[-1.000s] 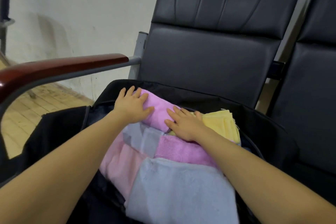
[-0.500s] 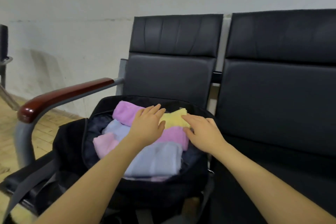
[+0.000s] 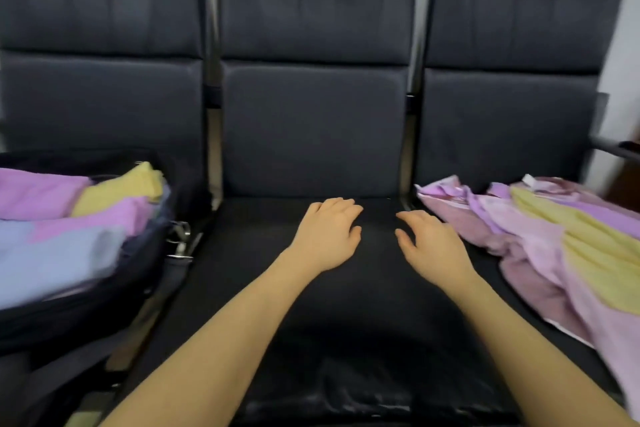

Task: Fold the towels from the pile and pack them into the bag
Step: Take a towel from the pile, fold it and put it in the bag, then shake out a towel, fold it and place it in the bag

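Towels are split between two places now, and that tells me roughly where I stand. On the left seat my black bag lies open and already holds folded towels: a purple one at the far side, a yellow one beside it, another purple one nearer, and a pale blue one nearest me, packed close and rising to about the rim. On the right seat the unfolded pile remains, a crumpled heap of pink, lilac and yellow cloth that runs off the right edge of the view, so I cannot tell how many pieces are in it.

Between the two, over the middle seat, my left hand and my right hand are both empty, fingers loosely spread and relaxed, palms down. Whether they touch the cushion or hang just above it I cannot tell. My right hand is just beside the near left corner of the pile.

I judge the job well begun but not finished: several towels are packed and a fair heap still needs folding, and the bag looks nearly full.
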Action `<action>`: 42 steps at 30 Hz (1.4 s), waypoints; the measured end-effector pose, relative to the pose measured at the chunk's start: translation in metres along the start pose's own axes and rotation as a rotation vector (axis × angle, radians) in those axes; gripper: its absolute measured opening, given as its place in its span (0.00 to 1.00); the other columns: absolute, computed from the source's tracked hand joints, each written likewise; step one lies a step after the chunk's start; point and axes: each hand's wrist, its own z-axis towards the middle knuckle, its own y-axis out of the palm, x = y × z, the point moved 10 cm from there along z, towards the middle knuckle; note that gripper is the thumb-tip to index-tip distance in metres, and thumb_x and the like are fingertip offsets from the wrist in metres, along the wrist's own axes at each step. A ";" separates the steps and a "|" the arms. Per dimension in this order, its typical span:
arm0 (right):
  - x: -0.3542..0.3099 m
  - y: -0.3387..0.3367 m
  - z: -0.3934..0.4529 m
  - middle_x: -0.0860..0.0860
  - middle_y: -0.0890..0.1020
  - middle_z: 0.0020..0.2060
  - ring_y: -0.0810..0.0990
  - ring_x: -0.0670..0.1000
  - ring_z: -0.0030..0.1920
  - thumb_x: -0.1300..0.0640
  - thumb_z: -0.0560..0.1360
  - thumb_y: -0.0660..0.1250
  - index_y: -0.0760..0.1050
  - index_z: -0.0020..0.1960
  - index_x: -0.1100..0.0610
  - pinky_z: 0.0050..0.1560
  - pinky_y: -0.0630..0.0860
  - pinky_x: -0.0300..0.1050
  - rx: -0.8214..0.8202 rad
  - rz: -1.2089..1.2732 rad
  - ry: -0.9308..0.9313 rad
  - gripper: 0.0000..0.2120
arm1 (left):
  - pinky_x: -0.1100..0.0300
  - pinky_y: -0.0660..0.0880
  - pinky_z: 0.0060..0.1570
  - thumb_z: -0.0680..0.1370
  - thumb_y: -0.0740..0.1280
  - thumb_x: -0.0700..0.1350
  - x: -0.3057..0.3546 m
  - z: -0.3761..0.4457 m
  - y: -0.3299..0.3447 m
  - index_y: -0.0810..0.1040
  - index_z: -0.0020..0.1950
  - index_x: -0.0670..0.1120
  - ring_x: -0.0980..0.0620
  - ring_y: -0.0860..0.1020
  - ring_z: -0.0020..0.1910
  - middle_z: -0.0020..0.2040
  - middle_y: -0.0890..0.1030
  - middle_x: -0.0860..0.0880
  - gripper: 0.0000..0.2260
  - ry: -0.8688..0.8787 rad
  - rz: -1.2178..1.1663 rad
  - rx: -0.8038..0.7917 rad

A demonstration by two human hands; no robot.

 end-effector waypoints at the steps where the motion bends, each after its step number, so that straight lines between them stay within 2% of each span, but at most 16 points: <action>1: 0.029 -0.007 -0.007 0.55 0.79 0.59 0.78 0.59 0.59 0.57 0.78 0.64 0.75 0.64 0.60 0.58 0.73 0.54 0.022 0.005 0.043 0.16 | 0.55 0.54 0.71 0.82 0.56 0.49 0.026 0.012 0.014 0.64 0.74 0.48 0.51 0.58 0.75 0.75 0.64 0.51 0.20 0.032 -0.035 -0.018; 5: 0.141 -0.033 -0.038 0.60 0.83 0.46 0.81 0.63 0.47 0.58 0.73 0.65 0.80 0.50 0.63 0.49 0.74 0.56 0.123 -0.098 0.224 0.11 | 0.53 0.62 0.65 0.81 0.58 0.47 0.123 0.059 0.071 0.71 0.69 0.46 0.48 0.66 0.70 0.68 0.72 0.49 0.17 0.140 -0.157 -0.083; 7: 0.192 -0.040 -0.056 0.57 0.81 0.54 0.78 0.61 0.54 0.56 0.75 0.66 0.79 0.56 0.59 0.55 0.66 0.54 0.108 -0.239 0.329 0.12 | 0.53 0.65 0.59 0.80 0.59 0.47 0.167 0.079 0.097 0.74 0.65 0.45 0.46 0.70 0.65 0.63 0.75 0.48 0.15 0.174 -0.200 -0.117; 10: 0.255 -0.051 -0.084 0.52 0.72 0.66 0.69 0.55 0.67 0.47 0.78 0.61 0.70 0.67 0.55 0.62 0.56 0.51 0.082 -0.367 0.466 0.20 | 0.53 0.62 0.63 0.80 0.58 0.46 0.223 0.102 0.131 0.72 0.69 0.47 0.47 0.68 0.67 0.68 0.73 0.49 0.17 0.218 -0.287 -0.167; 13: 0.304 -0.062 -0.108 0.55 0.71 0.66 0.67 0.58 0.66 0.46 0.79 0.59 0.68 0.67 0.57 0.64 0.56 0.54 0.105 -0.381 0.610 0.22 | 0.53 0.57 0.68 0.81 0.57 0.46 0.268 0.117 0.159 0.66 0.73 0.48 0.47 0.63 0.72 0.73 0.67 0.49 0.19 0.254 -0.307 -0.223; 17: 0.343 -0.055 -0.123 0.56 0.72 0.61 0.66 0.60 0.62 0.51 0.78 0.59 0.72 0.59 0.58 0.60 0.53 0.54 0.056 -0.410 0.686 0.14 | 0.51 0.54 0.68 0.82 0.55 0.48 0.309 0.129 0.193 0.63 0.75 0.49 0.49 0.59 0.73 0.75 0.63 0.50 0.20 0.272 -0.321 -0.321; 20: 0.350 -0.055 -0.121 0.55 0.75 0.51 0.69 0.59 0.55 0.58 0.77 0.61 0.75 0.50 0.56 0.54 0.54 0.53 0.100 -0.414 0.650 0.05 | 0.53 0.56 0.64 0.82 0.55 0.47 0.319 0.130 0.211 0.70 0.69 0.49 0.48 0.63 0.70 0.70 0.69 0.51 0.16 0.272 -0.330 -0.334; 22: 0.344 -0.058 -0.120 0.54 0.77 0.43 0.71 0.59 0.49 0.61 0.75 0.64 0.76 0.43 0.56 0.49 0.54 0.51 0.200 -0.363 0.571 0.03 | 0.54 0.55 0.63 0.82 0.54 0.48 0.318 0.128 0.217 0.68 0.70 0.50 0.49 0.64 0.70 0.70 0.69 0.52 0.16 0.260 -0.334 -0.329; 25: 0.325 -0.070 -0.122 0.50 0.76 0.35 0.74 0.58 0.40 0.59 0.71 0.64 0.74 0.37 0.55 0.44 0.54 0.48 0.398 -0.274 0.399 0.04 | 0.53 0.55 0.64 0.82 0.55 0.51 0.308 0.127 0.219 0.63 0.74 0.53 0.49 0.64 0.69 0.72 0.67 0.52 0.19 0.240 -0.314 -0.301; 27: 0.314 -0.074 -0.120 0.49 0.76 0.34 0.75 0.57 0.40 0.57 0.70 0.64 0.74 0.37 0.54 0.44 0.54 0.48 0.440 -0.238 0.327 0.04 | 0.54 0.55 0.61 0.81 0.57 0.52 0.300 0.125 0.221 0.69 0.70 0.52 0.49 0.66 0.66 0.66 0.70 0.52 0.17 0.244 -0.259 -0.299; 29: 0.306 -0.074 -0.116 0.49 0.78 0.37 0.76 0.57 0.41 0.57 0.70 0.63 0.76 0.41 0.54 0.47 0.56 0.49 0.434 -0.216 0.315 0.03 | 0.55 0.54 0.59 0.81 0.59 0.53 0.290 0.123 0.221 0.75 0.64 0.51 0.50 0.67 0.64 0.61 0.72 0.52 0.14 0.209 -0.262 -0.274; 31: 0.300 -0.065 -0.114 0.49 0.79 0.43 0.76 0.58 0.45 0.53 0.71 0.62 0.78 0.48 0.53 0.52 0.56 0.50 0.358 -0.199 0.320 0.09 | 0.58 0.52 0.54 0.80 0.61 0.52 0.283 0.123 0.218 0.78 0.59 0.50 0.50 0.67 0.62 0.57 0.74 0.52 0.12 0.169 -0.308 -0.231; 34: 0.290 -0.050 -0.113 0.46 0.78 0.51 0.73 0.55 0.52 0.39 0.73 0.54 0.78 0.54 0.48 0.55 0.54 0.49 0.220 -0.165 0.293 0.20 | 0.59 0.51 0.45 0.79 0.64 0.50 0.273 0.124 0.198 0.79 0.54 0.49 0.52 0.69 0.58 0.49 0.73 0.55 0.09 0.116 -0.430 -0.112; 37: 0.283 -0.043 -0.109 0.41 0.75 0.54 0.68 0.50 0.57 0.29 0.68 0.48 0.76 0.57 0.44 0.56 0.52 0.46 0.135 -0.071 0.296 0.30 | 0.59 0.51 0.45 0.79 0.64 0.48 0.251 0.121 0.165 0.79 0.51 0.49 0.56 0.67 0.55 0.51 0.74 0.56 0.06 0.100 -0.548 -0.006; 39: 0.274 -0.043 -0.105 0.39 0.75 0.52 0.67 0.47 0.57 0.29 0.69 0.51 0.77 0.55 0.44 0.53 0.50 0.44 0.128 -0.013 0.265 0.27 | 0.59 0.52 0.46 0.79 0.64 0.48 0.240 0.117 0.147 0.79 0.51 0.49 0.58 0.66 0.55 0.53 0.74 0.56 0.06 0.157 -0.545 -0.001; 42: 0.254 -0.055 -0.099 0.40 0.78 0.41 0.70 0.44 0.49 0.41 0.77 0.62 0.78 0.46 0.46 0.54 0.51 0.44 0.192 0.137 0.225 0.11 | 0.59 0.55 0.52 0.80 0.63 0.48 0.221 0.111 0.126 0.78 0.51 0.48 0.55 0.68 0.57 0.55 0.75 0.55 0.06 0.171 -0.548 -0.030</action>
